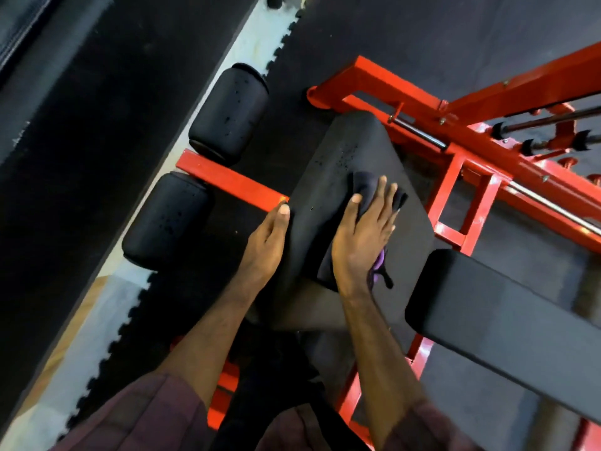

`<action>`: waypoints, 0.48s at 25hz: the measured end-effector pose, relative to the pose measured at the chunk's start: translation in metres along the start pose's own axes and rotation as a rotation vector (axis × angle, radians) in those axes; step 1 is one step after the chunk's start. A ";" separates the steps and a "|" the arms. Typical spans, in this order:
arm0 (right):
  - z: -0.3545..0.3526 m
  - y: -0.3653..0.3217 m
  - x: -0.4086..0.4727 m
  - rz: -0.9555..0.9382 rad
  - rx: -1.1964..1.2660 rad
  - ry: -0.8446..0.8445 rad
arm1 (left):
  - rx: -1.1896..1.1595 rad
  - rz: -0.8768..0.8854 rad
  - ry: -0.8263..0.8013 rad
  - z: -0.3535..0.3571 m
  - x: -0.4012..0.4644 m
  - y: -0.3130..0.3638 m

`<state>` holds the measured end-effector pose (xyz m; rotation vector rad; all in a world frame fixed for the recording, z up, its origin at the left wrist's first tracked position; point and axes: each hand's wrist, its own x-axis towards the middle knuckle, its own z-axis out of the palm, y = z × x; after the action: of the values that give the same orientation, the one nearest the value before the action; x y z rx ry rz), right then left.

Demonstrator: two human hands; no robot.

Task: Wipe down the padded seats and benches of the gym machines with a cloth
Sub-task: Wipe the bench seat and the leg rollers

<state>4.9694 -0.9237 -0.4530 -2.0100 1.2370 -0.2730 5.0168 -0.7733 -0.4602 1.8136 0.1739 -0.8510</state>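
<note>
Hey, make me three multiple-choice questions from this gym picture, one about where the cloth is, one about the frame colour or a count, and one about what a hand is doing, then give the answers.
1. Where is the cloth?
A. On the seat pad
B. On the floor mat
C. Over a roller pad

2. How many black roller pads sit at the end of the red frame?
A. One
B. Two
C. Four

3. What is the right hand doing?
A. Hanging idle
B. Gripping the frame
C. Pressing flat on the cloth

Answers:
1 A, the dark cloth lies on the seat pad under the hand.
2 B, an upper roller and a lower roller flank the bar.
3 C, the fingers lie straight over the cloth, while the left hand rests at the pad's edge.
</note>
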 end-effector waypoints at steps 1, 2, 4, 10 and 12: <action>-0.003 0.004 -0.011 -0.154 -0.023 -0.030 | -0.005 -0.033 -0.011 -0.001 0.003 -0.003; -0.009 0.015 -0.028 -0.291 -0.046 -0.086 | -0.004 -0.042 -0.020 -0.001 0.005 -0.004; -0.026 0.039 -0.046 -0.364 -0.055 -0.160 | 0.003 -0.040 -0.028 0.000 0.006 -0.006; 0.000 -0.019 -0.014 -0.209 -0.093 -0.060 | -0.060 -0.023 -0.033 -0.003 0.009 -0.007; -0.016 0.008 -0.044 -0.490 -0.196 -0.198 | -0.082 -0.007 -0.028 -0.001 0.009 -0.009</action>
<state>4.9331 -0.8971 -0.4386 -2.4294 0.6567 -0.1833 5.0197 -0.7710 -0.4726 1.7244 0.1953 -0.8618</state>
